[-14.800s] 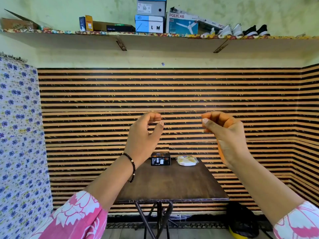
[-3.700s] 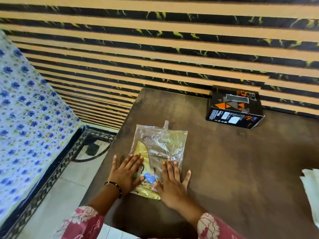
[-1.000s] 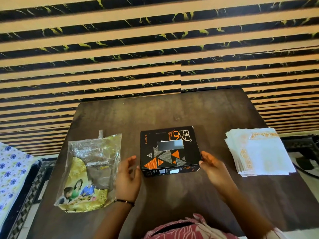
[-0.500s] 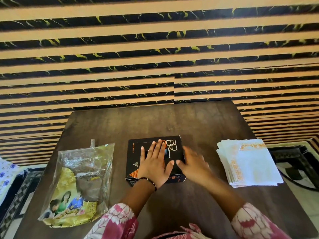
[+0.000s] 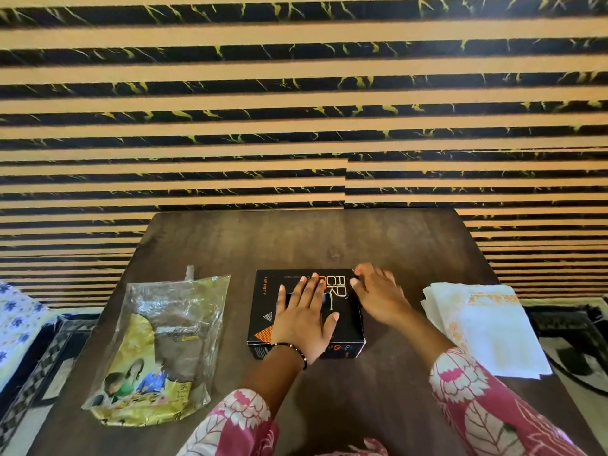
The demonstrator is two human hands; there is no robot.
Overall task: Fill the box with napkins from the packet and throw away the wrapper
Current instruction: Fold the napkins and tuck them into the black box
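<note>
At the left of the dark wooden table (image 5: 210,245) lies the emptied wrapper (image 5: 158,350), a clear and gold plastic packet, flat and slack, apart from everything else. It has not shifted in the last second, so we judge the throwing away is yet to come.

In the middle stands the black box (image 5: 263,311), lid closed, printed with orange triangles and pale lettering. A second ago our hands were at its two sides; now our left hand (image 5: 304,319) lies flat on the lid, fingers (image 5: 309,287) spread and released, pressing down rather than gripping. Our right hand (image 5: 378,294) has moved to the far right corner of the box, its fingers curled and pinched at the lid's edge; whether they truly hold the flap or only touch it we cannot tell. We read this as steadying the box with one hand while the other starts to open it.

At the right, well apart from the box, rests the stack of white napkins (image 5: 487,324) with an orange printed border, already out of the packet and none yet in the box.

The left hand hides most of the lid's centre. The box's opening seam is not visible, the lettering is too small to read surely, and the table's near edge is cut off by our patterned sleeves (image 5: 477,390).
</note>
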